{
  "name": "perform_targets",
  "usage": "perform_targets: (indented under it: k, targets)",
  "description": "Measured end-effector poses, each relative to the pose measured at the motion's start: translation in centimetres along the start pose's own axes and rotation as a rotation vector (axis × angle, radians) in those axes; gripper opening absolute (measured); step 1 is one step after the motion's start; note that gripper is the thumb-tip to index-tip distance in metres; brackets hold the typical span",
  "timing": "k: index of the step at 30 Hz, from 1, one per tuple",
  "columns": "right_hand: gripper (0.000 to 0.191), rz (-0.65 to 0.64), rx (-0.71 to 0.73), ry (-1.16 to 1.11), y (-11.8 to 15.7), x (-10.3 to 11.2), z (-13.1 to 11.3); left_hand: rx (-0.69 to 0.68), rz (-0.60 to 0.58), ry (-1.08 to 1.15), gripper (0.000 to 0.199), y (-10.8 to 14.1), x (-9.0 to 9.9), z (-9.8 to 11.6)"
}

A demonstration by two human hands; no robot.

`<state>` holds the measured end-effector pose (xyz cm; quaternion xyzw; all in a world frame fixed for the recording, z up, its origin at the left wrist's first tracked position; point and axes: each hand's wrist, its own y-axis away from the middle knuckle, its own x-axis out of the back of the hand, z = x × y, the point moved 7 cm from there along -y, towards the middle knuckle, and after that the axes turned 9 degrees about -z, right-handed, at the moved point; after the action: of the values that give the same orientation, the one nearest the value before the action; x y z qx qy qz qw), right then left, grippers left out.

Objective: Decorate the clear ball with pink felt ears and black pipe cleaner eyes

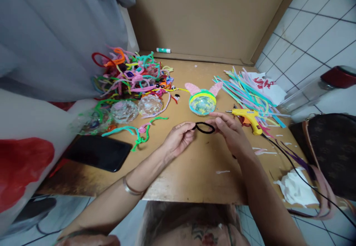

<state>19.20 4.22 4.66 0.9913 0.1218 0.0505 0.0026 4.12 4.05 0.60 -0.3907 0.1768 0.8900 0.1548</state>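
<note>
My left hand (182, 136) pinches one end of a black pipe cleaner (205, 131) bent into an oval loop, held over the table. My right hand (229, 129) is at the loop's right end, thumb and fingers closed on it; the fingertips partly hide the contact. Just beyond the hands sits a clear plastic dome (202, 105) with a yellow and teal pipe cleaner rim and two pink ear shapes. A yellow hot glue gun (247, 118) lies close to my right hand, its nozzle pointing left.
Tangled pipe cleaners (136, 71) and clear domes (124, 110) cover the left. Straight pipe cleaners (246, 92) lie at right. A black phone (98, 152), a glue stick (163, 50), crumpled tissue (296, 188), a brown bag (328, 149) and the gun's cord (286, 157) surround the workspace.
</note>
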Motion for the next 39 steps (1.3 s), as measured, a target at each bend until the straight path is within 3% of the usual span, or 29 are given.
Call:
perform_targets:
  k: [6, 16, 22, 25, 33, 36, 39]
  targets:
    - [0.052, -0.068, -0.003, -0.003, -0.3, -1.3, 0.5, -0.017, -0.002, 0.004, 0.029, 0.0, 0.0, 0.0]
    - [0.028, -0.145, 0.149, 0.262, -0.2, -0.9, -0.9, -0.044, -0.018, -0.215, 0.032, 0.3, -0.3, 0.1]
    - [0.024, -0.203, 0.133, 0.287, 0.0, -1.1, -1.3, -0.071, 0.010, -0.317, 0.025, 0.4, -0.4, 0.1]
    - [0.027, -0.218, 0.089, 0.189, 0.0, -1.2, -0.9, -0.095, 0.050, -0.317, 0.021, 0.4, -0.1, 0.3]
    - [0.038, 0.015, 0.008, -0.208, -0.6, 0.7, 1.2, -0.075, 0.065, -0.300, 0.019, 0.6, -0.3, 0.2]
    - [0.032, 0.081, 0.023, -0.192, -0.8, 1.3, 1.1, -0.077, 0.079, -0.242, 0.021, 0.5, -0.2, 0.3]
    - [0.028, 0.144, 0.057, -0.002, -0.7, 2.1, 0.6, -0.078, 0.079, -0.174, 0.026, 0.3, 0.0, 0.5]
